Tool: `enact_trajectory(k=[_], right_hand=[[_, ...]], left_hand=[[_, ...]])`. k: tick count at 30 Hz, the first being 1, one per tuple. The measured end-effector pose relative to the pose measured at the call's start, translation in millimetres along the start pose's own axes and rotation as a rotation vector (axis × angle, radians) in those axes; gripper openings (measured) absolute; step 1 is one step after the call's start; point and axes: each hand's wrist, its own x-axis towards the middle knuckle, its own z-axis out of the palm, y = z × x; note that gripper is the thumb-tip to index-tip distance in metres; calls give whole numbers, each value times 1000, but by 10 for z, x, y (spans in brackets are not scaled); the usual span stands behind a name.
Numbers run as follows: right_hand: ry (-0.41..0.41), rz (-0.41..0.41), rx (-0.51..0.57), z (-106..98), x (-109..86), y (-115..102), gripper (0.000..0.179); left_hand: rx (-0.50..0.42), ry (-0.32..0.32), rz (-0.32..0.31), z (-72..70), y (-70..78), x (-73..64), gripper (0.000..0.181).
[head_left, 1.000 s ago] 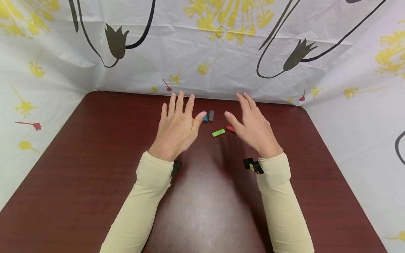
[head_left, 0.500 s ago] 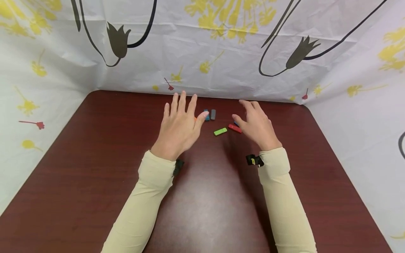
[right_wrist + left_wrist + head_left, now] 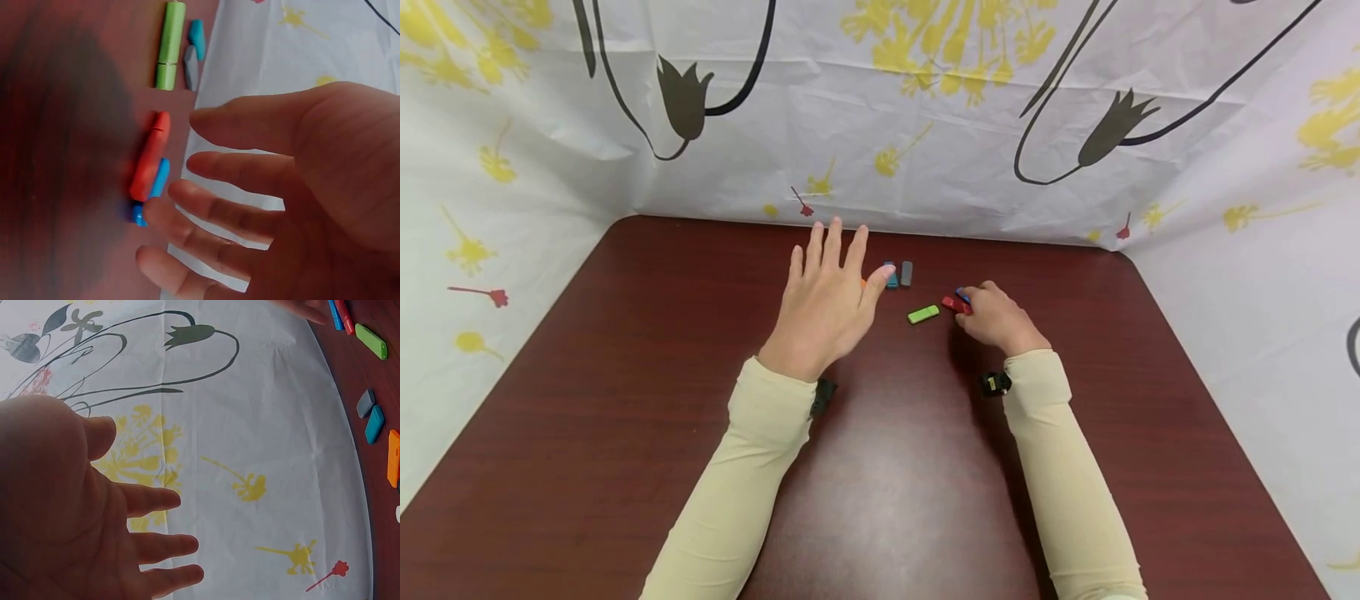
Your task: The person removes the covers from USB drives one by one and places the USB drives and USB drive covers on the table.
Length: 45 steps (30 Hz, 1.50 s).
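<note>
My left hand [image 3: 823,312] hovers above the table with its fingers spread straight and holds nothing. Beneath its thumb side, an orange stick [image 3: 394,459] is mostly hidden in the head view. My right hand [image 3: 997,319] is low over a red capped stick [image 3: 956,305] and a blue stick [image 3: 962,295], which lie crossed. In the right wrist view its thumb and fingers are apart and slightly bent, with fingertips close beside the two sticks. A short green capped stick [image 3: 923,314] lies just left of the red one.
A teal stick [image 3: 891,276] and a grey stick [image 3: 907,273] lie side by side near the back of the dark red-brown table [image 3: 625,400]. A white printed sheet [image 3: 760,158] rises behind the table and along both sides. A small white item [image 3: 398,514] shows beyond the orange stick.
My right hand has come down to the red and blue sticks, its fingers bending more. The left hand stays nearly still, and the sticks have not visibly shifted on the table.
</note>
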Motion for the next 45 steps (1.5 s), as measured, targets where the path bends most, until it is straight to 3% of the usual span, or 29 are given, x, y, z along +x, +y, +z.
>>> enact_trajectory(k=[6,17,33,39,45], right_hand=[[-53,8,-6,53,37,13,54],[-51,-13,53,76,17,67,39],[-86,31,-7,23,20,73,22],[16,33,-5,-127,-106,39,24],[140,-18,54,-303,-290,-152,23]], left_hand=[[-6,-6,-3,-2,7,0,72],[-12,-5,2,8,7,0,72],[-15,-13,3,-10,18,-24,72],[-25,-8,8,-7,19,-22,71],[-15,6,31,3,29,-18,72]])
